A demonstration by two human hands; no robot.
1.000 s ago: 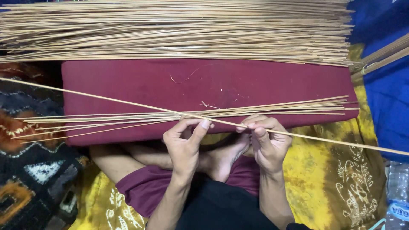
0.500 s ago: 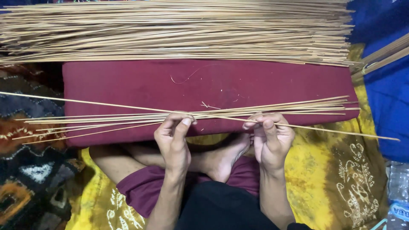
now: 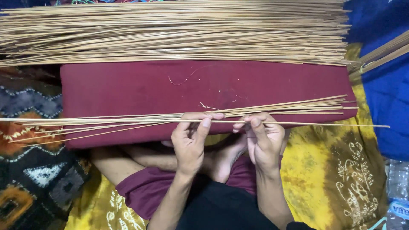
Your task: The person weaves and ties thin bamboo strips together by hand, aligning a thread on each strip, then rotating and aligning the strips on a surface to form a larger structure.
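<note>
Both hands pinch one long thin stick (image 3: pixel 298 124) that lies level across the near edge of a dark red cushion (image 3: pixel 204 89): the left hand (image 3: pixel 190 142) closes thumb and fingers on it near its middle, and the right hand (image 3: pixel 263 138) grips it just beside, a little further along. The stick reaches well past the cushion on both sides, with its right tip hanging free over the yellow patterned cloth (image 3: pixel 332 170). It sits right against a small loose bundle of sticks (image 3: pixel 128 121) fanned out on the cushion, so a sideways pull could likely drag neighbours along or scatter them onto the patterned rug (image 3: pixel 34 170). With the hands so close together, the long unsupported ends may sag or whip, and any bending between the grips looks likely to snap so slender a piece. Behind, a big heap of sticks (image 3: pixel 179 34) rests along the far edge of the cushion; a nudge of the cushion might send some rolling off.
</note>
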